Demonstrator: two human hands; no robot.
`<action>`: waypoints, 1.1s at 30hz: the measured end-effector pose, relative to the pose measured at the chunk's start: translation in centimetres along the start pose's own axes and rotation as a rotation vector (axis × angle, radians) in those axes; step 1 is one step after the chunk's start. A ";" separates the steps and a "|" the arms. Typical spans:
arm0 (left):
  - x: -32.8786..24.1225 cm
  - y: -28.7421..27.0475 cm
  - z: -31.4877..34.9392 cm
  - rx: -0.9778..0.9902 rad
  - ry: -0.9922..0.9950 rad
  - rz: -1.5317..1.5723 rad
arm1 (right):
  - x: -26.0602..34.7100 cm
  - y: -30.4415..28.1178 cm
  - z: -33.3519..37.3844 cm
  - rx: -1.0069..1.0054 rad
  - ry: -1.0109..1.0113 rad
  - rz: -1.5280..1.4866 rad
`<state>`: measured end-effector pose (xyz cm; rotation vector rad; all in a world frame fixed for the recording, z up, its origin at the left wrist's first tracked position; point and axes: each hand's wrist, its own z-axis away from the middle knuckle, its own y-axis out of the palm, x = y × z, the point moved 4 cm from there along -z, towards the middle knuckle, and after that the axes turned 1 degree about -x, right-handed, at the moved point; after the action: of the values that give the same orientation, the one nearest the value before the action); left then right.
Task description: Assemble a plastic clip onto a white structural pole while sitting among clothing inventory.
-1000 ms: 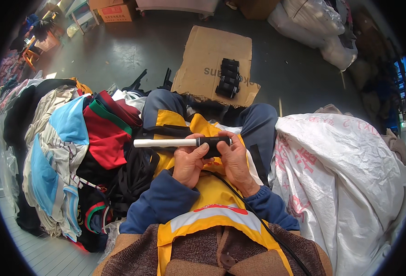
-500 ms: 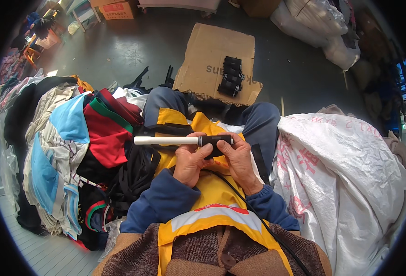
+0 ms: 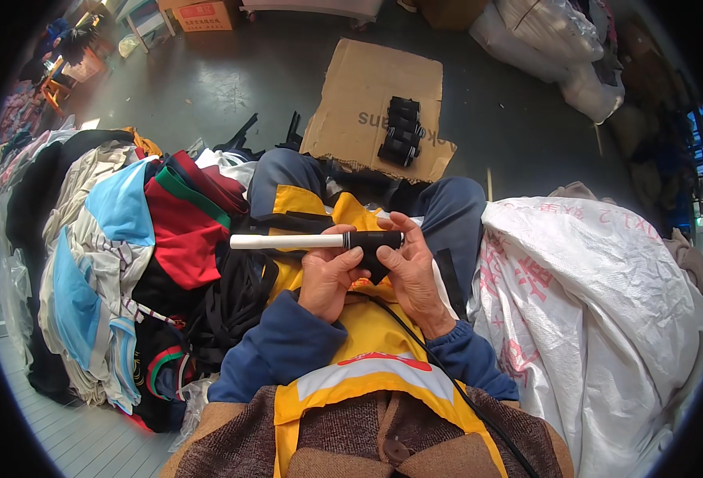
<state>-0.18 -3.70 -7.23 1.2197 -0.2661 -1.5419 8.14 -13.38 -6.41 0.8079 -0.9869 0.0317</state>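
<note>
A white tube [image 3: 280,241] lies level in front of me, with a black fabric strip [image 3: 373,240] wound around its right end. A loose tail of the strip hangs below the tube. My left hand [image 3: 325,280] is closed on the tube at the left edge of the winding, its thumb on the near side. The thumb of my right hand [image 3: 417,277] presses on the black strip close to the tube's right end. The index finger of that hand is raised behind the tube. Several black rolls [image 3: 401,131] lie in a row on the cardboard ahead.
Flat cardboard [image 3: 367,80] lies on the grey floor beyond my knees. At my left is a heap of clothes [image 3: 184,239], with black straps beside my leg. A large white woven sack [image 3: 582,319] stands at my right. A black cable [image 3: 403,323] runs across my yellow apron.
The fingers of my right hand have lifted and loosened behind the wound end. More of the black strip's hanging tail shows below the tube, which has barely shifted.
</note>
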 end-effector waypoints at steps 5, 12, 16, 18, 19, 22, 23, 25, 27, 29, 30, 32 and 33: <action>0.4 0.2 0.1 0.040 -0.029 -0.071 | -0.8 -0.4 0.4 -0.052 0.201 -0.080; 1.2 -1.3 -0.4 0.055 -0.105 -0.226 | -0.6 -0.6 0.3 -0.070 0.042 -0.003; 0.2 0.1 0.1 0.033 0.008 -0.130 | 0.0 0.3 0.2 -0.085 0.034 -0.029; 0.2 0.0 0.1 0.015 0.004 -0.110 | 0.0 0.6 0.2 -0.101 0.037 -0.061; 0.2 0.0 0.0 0.015 0.004 -0.110 | 0.0 0.6 0.3 -0.117 0.040 -0.093; 0.3 -0.3 0.0 0.036 -0.032 -0.106 | -1.3 -1.2 0.0 -0.063 0.200 -0.063; 0.5 -0.4 -0.1 0.056 -0.067 -0.103 | -1.4 -1.6 0.1 -0.063 0.199 -0.063; 0.5 -0.2 0.0 0.058 -0.092 -0.090 | -0.7 -0.8 0.5 -0.129 0.249 -0.034; 0.5 0.2 0.1 0.060 -0.117 -0.077 | -0.8 -0.8 0.5 -0.126 0.169 0.002; 0.3 0.5 0.2 0.049 -0.060 -0.067 | -0.4 -0.6 0.4 -0.121 0.088 0.037; 0.4 0.2 0.1 0.048 -0.060 -0.067 | 0.1 0.1 0.5 -0.089 0.079 0.025; 0.5 -0.6 -0.2 0.021 -0.055 -0.062 | 0.4 0.6 0.5 -0.055 0.070 0.013; 0.5 -0.7 -0.2 0.022 -0.056 -0.063 | 0.1 0.4 0.5 -0.073 0.112 -0.027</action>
<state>-0.33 -3.76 -8.06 1.2130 -0.2842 -1.6326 7.70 -13.41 -5.92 0.7447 -0.8670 0.0174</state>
